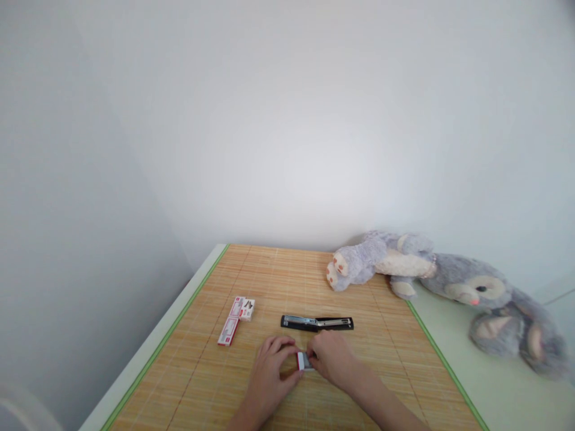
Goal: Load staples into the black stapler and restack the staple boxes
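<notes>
A small white-and-red staple box (300, 361) lies on the bamboo mat, with grey staples (308, 361) showing in it. My left hand (272, 368) grips the box by its left end between thumb and fingers. Curled fingers of my right hand (331, 356) are at the box's right side, over the grey staples; what they pinch, if anything, is hidden. Just beyond my hands lies a black stapler (305, 323), opened out flat with its metal rail showing.
More white-and-red staple boxes (229, 331) lie left of the stapler, one of them a smaller box (247, 309) with a picture. A grey plush rabbit (404, 263) lies across the mat's far right corner and the table edge. A bamboo mat (197, 371) with green edging covers the table.
</notes>
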The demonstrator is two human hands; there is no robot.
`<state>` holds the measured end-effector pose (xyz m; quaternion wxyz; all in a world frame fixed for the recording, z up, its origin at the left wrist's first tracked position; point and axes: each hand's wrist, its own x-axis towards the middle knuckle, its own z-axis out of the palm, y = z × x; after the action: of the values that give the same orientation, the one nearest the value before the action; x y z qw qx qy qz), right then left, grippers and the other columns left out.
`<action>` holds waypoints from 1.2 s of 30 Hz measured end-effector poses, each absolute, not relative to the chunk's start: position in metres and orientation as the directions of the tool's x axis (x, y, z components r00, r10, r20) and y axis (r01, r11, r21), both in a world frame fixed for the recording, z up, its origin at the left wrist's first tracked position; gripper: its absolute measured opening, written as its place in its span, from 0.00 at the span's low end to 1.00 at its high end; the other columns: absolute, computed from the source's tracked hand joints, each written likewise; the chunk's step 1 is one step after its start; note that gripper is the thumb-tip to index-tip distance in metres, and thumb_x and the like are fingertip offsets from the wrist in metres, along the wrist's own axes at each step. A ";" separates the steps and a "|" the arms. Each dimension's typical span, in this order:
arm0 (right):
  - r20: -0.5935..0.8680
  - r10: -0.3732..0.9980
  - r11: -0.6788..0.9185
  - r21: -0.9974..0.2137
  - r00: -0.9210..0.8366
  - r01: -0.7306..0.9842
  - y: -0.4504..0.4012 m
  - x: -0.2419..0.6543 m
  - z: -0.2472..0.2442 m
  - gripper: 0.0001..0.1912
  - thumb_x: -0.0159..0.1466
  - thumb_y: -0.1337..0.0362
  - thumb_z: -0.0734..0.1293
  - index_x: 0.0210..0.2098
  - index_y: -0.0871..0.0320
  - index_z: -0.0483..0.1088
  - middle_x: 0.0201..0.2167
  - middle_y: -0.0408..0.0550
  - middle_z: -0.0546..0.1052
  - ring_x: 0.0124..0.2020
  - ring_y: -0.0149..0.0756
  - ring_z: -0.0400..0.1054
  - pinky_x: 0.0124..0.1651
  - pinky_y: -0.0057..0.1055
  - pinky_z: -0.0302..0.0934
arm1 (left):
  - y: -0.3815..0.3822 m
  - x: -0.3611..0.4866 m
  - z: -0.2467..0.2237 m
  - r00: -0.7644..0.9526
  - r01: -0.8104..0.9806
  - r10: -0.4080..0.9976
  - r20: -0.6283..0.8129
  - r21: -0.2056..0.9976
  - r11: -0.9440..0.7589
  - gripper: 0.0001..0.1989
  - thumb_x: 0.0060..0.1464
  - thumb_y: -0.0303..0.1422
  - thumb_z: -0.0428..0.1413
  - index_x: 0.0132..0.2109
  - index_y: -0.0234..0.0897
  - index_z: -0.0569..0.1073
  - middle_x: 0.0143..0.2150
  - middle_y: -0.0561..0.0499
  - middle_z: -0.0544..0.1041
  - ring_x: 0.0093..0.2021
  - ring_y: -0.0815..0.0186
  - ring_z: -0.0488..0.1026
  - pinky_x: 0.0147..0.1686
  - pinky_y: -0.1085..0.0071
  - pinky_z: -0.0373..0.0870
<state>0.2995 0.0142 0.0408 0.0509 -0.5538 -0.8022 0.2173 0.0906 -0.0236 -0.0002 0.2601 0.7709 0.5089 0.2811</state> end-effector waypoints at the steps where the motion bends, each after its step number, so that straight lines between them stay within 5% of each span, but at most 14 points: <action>1: -0.158 0.906 0.305 -0.397 -0.392 0.866 0.015 0.300 0.041 0.09 0.59 0.68 0.68 0.30 0.54 0.83 0.31 0.55 0.83 0.38 0.47 0.77 0.41 0.34 0.59 | -0.024 0.091 0.000 0.324 0.637 0.931 0.169 0.689 -0.346 0.19 0.52 0.36 0.66 0.52 0.54 0.79 0.58 0.51 0.76 0.60 0.52 0.69 0.59 0.55 0.66; 10: -0.113 0.907 0.269 -0.586 -0.406 0.764 0.014 0.354 0.043 0.08 0.63 0.64 0.66 0.37 0.53 0.79 0.26 0.40 0.77 0.28 0.32 0.69 0.31 0.25 0.54 | -0.024 0.092 -0.001 0.305 0.636 0.937 0.169 0.696 -0.333 0.18 0.52 0.37 0.67 0.50 0.54 0.79 0.58 0.51 0.76 0.61 0.53 0.68 0.61 0.55 0.65; 19: -0.105 0.936 0.134 -0.777 -0.336 0.615 -0.010 0.395 0.019 0.18 0.65 0.55 0.68 0.52 0.54 0.77 0.28 0.41 0.76 0.28 0.33 0.67 0.32 0.27 0.57 | -0.022 0.090 -0.005 0.325 0.652 0.934 0.146 0.681 -0.333 0.19 0.53 0.39 0.68 0.52 0.55 0.79 0.59 0.50 0.75 0.62 0.52 0.67 0.61 0.53 0.65; 24: -0.119 0.913 0.171 -0.758 -0.391 0.630 -0.014 0.385 0.019 0.17 0.61 0.58 0.71 0.49 0.51 0.79 0.35 0.43 0.79 0.33 0.35 0.69 0.35 0.27 0.58 | -0.018 0.099 -0.004 0.349 0.677 0.931 0.109 0.658 -0.331 0.21 0.52 0.42 0.69 0.54 0.60 0.79 0.58 0.51 0.75 0.60 0.51 0.68 0.60 0.52 0.65; 30: -0.127 0.916 0.205 -0.667 -0.380 0.716 -0.013 0.360 0.033 0.13 0.60 0.59 0.72 0.45 0.50 0.80 0.30 0.40 0.77 0.30 0.33 0.67 0.34 0.27 0.54 | -0.017 0.106 -0.006 0.397 0.643 0.909 0.130 0.668 -0.376 0.24 0.50 0.45 0.70 0.56 0.59 0.79 0.55 0.49 0.76 0.57 0.51 0.69 0.59 0.52 0.67; 36: -0.079 0.920 0.252 -0.629 -0.384 0.735 -0.015 0.351 0.037 0.11 0.62 0.61 0.71 0.44 0.46 0.81 0.31 0.41 0.76 0.33 0.34 0.69 0.37 0.28 0.55 | 0.007 0.077 -0.016 0.115 0.720 0.956 0.269 0.641 -0.267 0.16 0.62 0.43 0.59 0.55 0.47 0.78 0.54 0.46 0.76 0.58 0.52 0.69 0.60 0.50 0.66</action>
<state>0.3512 -0.0149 0.0369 0.1546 -0.5331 -0.7761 0.2994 0.0765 0.0068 -0.0155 0.1796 0.7248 0.5781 0.3289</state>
